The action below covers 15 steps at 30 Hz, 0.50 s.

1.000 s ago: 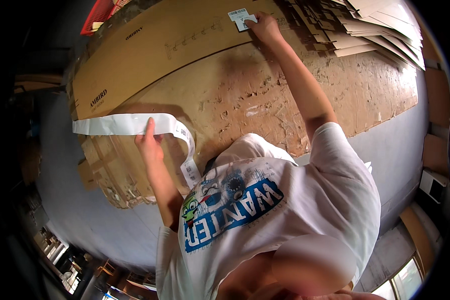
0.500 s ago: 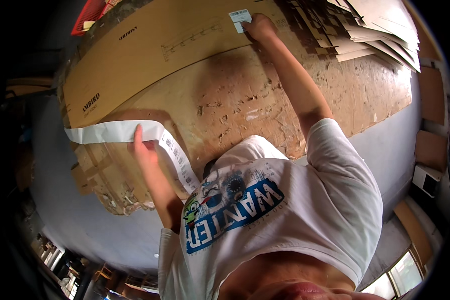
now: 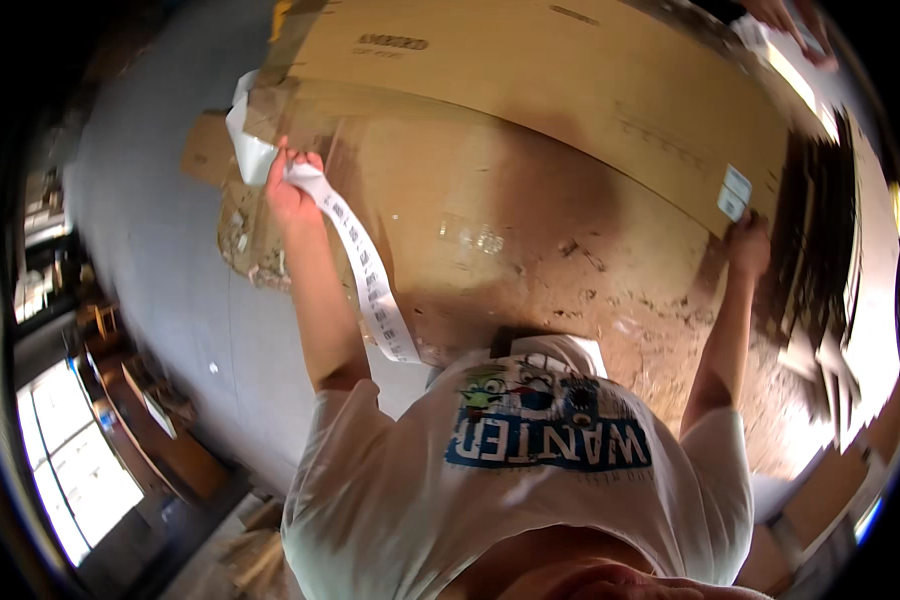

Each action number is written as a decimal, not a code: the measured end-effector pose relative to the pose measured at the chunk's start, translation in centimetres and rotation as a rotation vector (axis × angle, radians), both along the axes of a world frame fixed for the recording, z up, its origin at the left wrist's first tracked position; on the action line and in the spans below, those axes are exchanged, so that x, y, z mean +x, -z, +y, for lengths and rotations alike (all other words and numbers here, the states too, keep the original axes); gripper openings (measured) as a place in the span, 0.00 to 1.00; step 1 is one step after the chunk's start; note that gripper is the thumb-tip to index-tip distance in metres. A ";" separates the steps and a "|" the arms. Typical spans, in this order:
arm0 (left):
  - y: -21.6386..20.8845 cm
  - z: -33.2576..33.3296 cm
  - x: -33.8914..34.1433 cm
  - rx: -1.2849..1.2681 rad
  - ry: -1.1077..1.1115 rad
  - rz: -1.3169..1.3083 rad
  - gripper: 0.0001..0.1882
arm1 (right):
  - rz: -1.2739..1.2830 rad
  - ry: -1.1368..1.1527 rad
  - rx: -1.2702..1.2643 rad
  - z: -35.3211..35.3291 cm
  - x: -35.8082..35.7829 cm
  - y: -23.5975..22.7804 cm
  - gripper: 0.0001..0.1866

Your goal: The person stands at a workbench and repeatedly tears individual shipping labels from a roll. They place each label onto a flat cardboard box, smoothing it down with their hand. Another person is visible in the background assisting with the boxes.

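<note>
A long flat brown carton (image 3: 450, 85) lies across the far side of the worktable. Near its right end is a white label (image 3: 735, 192) with print on it. My right hand (image 3: 748, 247) rests by the carton's near edge, just below that label, fingers curled; blur and shadow hide what they hold. My left hand (image 3: 295, 190) is closed around a long white strip of printed labels (image 3: 368, 275). One end of the strip hangs down toward my lap, and the other loops blank beyond my fingers, over the table's left end.
The table is covered with worn, scuffed cardboard (image 3: 470, 235). A thick stack of flat cardboard pieces (image 3: 820, 270) stands at the right. Another person's hand (image 3: 785, 22) shows at the top right corner. Grey floor (image 3: 210, 320) lies to the left.
The view has swung, so the carton and stack sit further right. My left hand has gathered the label strip into a closed grip. My right hand has shifted from beside the white label to below it.
</note>
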State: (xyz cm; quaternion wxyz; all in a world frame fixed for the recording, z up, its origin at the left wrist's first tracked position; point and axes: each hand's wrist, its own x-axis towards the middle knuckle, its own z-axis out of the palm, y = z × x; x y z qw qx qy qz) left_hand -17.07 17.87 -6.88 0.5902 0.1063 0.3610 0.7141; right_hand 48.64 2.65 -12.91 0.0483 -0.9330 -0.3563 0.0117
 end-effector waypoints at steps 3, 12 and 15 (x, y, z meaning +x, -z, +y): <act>1.5 4.6 -3.8 -0.040 -0.043 0.099 0.11 | -0.028 0.124 -0.072 1.7 -1.5 -0.7 0.35; 6.9 22.6 -7.0 -0.389 -0.005 1.817 0.15 | -0.051 0.077 0.022 1.8 -4.4 -0.6 0.38; 5.8 24.6 -3.6 -0.451 0.173 2.280 0.18 | -0.177 0.051 0.052 0.4 -4.2 -0.2 0.35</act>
